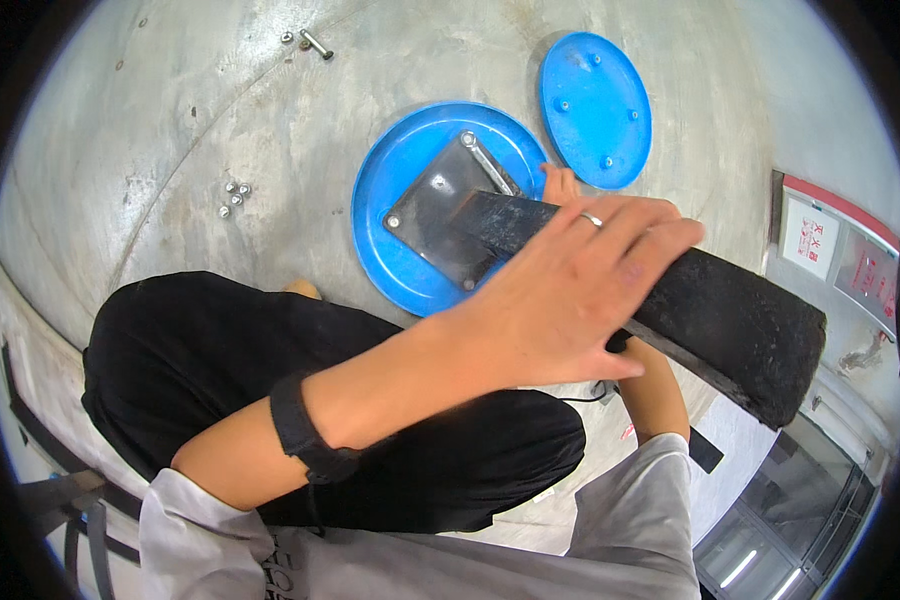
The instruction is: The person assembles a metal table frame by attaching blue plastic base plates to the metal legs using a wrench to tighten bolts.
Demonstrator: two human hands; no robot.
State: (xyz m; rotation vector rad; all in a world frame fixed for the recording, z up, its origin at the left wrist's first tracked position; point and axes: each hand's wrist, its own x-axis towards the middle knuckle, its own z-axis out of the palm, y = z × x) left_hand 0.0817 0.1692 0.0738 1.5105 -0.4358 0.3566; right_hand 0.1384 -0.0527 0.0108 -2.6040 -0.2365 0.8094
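A thick black square post (740,320) rises from a dark square metal plate (435,205), which lies in a blue round base (370,220) with a raised rim. My left hand (570,285), wearing a ring, is closed over the post, its thumb on the near side. A silver wrench (492,168) has its ring end over the bolt at the plate's far corner. My right hand (560,183) is behind the post, its curled fingertips at the wrench's other end; most of that hand is hidden. Bolt heads show at other plate corners.
A second blue disc (597,110) with several small studs lies at the far right. Several loose nuts or bolts (234,198) sit on the concrete floor (200,110) at left, with a long bolt (316,44) farther off. A red-topped wall cabinet (840,240) stands at right.
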